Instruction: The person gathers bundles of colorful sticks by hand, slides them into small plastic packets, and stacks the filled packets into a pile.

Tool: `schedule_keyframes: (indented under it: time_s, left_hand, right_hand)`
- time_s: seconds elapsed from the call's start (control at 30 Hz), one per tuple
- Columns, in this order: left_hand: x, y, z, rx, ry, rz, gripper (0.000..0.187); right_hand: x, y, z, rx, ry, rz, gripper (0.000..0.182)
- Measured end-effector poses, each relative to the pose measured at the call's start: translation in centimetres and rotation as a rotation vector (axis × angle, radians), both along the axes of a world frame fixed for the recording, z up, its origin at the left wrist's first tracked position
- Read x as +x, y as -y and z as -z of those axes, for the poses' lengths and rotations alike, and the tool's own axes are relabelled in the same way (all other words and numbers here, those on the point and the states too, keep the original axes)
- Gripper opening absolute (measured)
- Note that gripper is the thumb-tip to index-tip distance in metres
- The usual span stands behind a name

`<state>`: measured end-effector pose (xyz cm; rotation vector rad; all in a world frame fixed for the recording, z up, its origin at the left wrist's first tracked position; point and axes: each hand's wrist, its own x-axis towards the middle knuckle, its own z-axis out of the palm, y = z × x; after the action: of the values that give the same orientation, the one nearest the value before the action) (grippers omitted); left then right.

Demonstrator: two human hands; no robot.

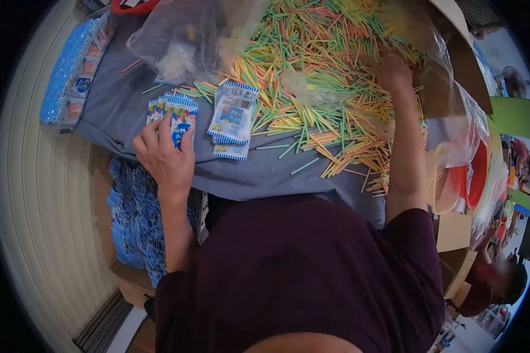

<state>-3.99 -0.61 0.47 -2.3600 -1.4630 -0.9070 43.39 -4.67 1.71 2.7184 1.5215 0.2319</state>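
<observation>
- On grey cloth [265, 176], one left hand [166, 154], grip loosely open, covers at least two blue-and-white plastic packets [188, 106].
- Among uncountable thin pastel sticks [330, 117], one right hand [393, 70]; cannot tell its grip.

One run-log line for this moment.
left hand: on printed packets | right hand: at colored stick pile, fingertips unclear | beside left hand: packet stack | surface: grey cloth

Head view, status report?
Left grip on blue-and-white printed packets. Right grip among thin pastel sticks, fingertips obscured. Crumpled clear plastic overlapping sticks.
</observation>
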Motion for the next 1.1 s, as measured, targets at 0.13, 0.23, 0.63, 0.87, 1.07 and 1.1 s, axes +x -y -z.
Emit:
schedule_keyframes:
  time_s: [0.13, 0.23, 0.63, 0.87, 1.07, 1.1]
  left_hand:
    - [2.9, 0.7, -1.9, 0.063, -0.015, 0.089, 0.034]
    - [5.6, 1.3, -0.9, -0.331, 0.002, 0.357, 0.033]
    - [6.7, 3.1, 1.9, -0.187, 0.030, 0.439, 0.008]
    - [6.7, 3.0, 1.0, -0.265, 0.239, 0.407, 0.012]
    - [5.8, 1.7, 1.6, -0.102, 0.261, 0.474, 0.016]
    - [5.6, 1.9, 2.2, -0.118, 0.213, 0.469, 0.017]
  right_hand:
    - [0.9, -2.2, 0.7, -0.102, -0.004, 0.050, 0.055]
    - [2.1, -3.8, 1.7, -0.155, 0.067, 0.012, 0.046]
    - [-0.1, 0.4, 0.9, 0.121, 0.055, 0.003, 0.051]
    - [-3.3, -0.5, 0.7, 0.747, -0.751, -0.264, 0.045]
    - [-5.8, -2.4, 1.1, 0.650, -0.909, -0.388, 0.042]
    - [-4.9, -2.8, 3.6, 0.484, -0.899, -0.348, 0.030]
